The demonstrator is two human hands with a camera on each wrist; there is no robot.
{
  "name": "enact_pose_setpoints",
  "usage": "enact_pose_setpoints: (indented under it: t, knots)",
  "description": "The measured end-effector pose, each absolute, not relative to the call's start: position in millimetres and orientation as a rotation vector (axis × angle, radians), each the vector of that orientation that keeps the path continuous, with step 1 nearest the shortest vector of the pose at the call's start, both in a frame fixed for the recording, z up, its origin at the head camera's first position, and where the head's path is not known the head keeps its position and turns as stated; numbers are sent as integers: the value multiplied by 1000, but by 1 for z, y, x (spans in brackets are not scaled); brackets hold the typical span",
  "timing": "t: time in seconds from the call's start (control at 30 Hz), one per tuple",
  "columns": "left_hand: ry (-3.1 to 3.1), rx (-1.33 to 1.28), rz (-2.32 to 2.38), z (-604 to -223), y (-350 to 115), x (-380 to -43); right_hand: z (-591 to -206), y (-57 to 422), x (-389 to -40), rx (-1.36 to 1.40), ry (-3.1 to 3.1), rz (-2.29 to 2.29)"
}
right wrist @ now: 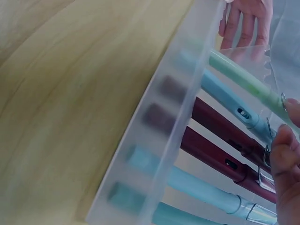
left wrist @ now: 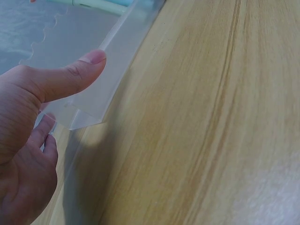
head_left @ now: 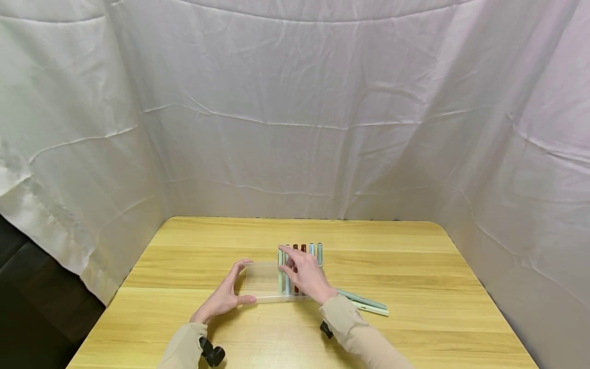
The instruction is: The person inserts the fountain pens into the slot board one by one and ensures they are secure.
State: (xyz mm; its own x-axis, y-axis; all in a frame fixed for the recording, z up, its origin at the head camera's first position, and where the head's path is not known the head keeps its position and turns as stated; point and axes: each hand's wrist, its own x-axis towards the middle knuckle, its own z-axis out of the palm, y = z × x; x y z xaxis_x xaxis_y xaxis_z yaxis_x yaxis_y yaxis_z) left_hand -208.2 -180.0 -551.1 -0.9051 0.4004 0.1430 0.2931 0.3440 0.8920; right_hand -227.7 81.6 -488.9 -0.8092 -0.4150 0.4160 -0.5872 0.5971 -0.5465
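Note:
A clear plastic pen tray (head_left: 260, 281) with scalloped edges stands on the table. My left hand (head_left: 224, 296) grips its left end, the thumb (left wrist: 77, 77) on the near wall and the fingers at the far side. Across the tray lies a row of pens: light green (right wrist: 243, 79), light blue (right wrist: 227, 97), two dark red (right wrist: 211, 152), another light blue (right wrist: 201, 190) and teal (right wrist: 180, 215). Over the row's left part, my right hand (head_left: 306, 274) pinches the light green pen near its clip. The fingertips are partly cut off in the right wrist view.
To the right of the tray, a loose teal pen (head_left: 366, 300) and a light green pen (head_left: 373, 309) lie on the wooden table (head_left: 415, 266), partly behind the right wrist. Pale cloth (head_left: 295, 154) hangs around the back and sides.

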Motion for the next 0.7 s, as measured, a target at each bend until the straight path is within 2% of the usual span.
enact_pose_setpoints:
  t: [0.7]
  knots:
    - [2496,660,1620,-550,-179,-208,-490,76,-232,747,-2792,894]
